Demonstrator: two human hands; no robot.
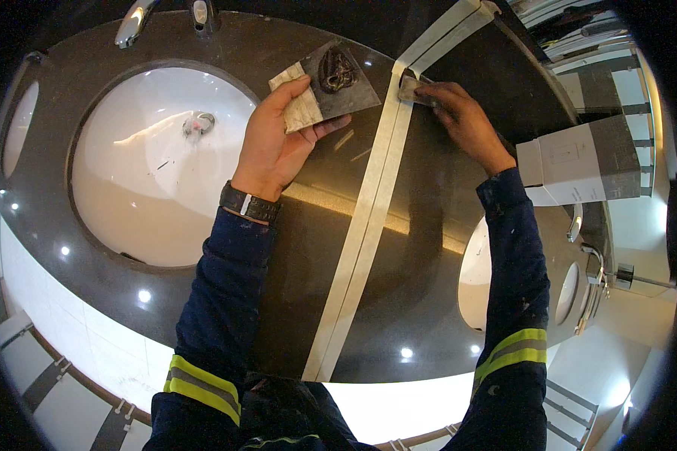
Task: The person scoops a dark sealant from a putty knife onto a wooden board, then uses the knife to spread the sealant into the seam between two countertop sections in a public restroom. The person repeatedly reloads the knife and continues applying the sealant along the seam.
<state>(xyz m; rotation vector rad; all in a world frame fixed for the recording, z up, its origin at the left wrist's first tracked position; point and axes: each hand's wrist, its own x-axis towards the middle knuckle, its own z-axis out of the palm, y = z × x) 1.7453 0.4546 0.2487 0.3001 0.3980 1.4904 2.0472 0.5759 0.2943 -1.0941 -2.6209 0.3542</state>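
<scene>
My left hand (278,135) holds a flat square piece (353,94) with a pale strip along its left side and a glossy dark blob of paste (337,68) on its dark part. My right hand (466,120) grips a small flat scraper (409,88) at the far end of a dark joint between two pale masking tape strips (359,263). The strips run across the dark stone countertop (308,278) and continue up the backsplash at the back.
A white round basin (150,188) with debris near its drain lies at left; another basin (474,255) at right. Chrome faucets (132,26) stand at the back left, others at right. A white cardboard box (560,161) sits at right, near a mirror (587,41).
</scene>
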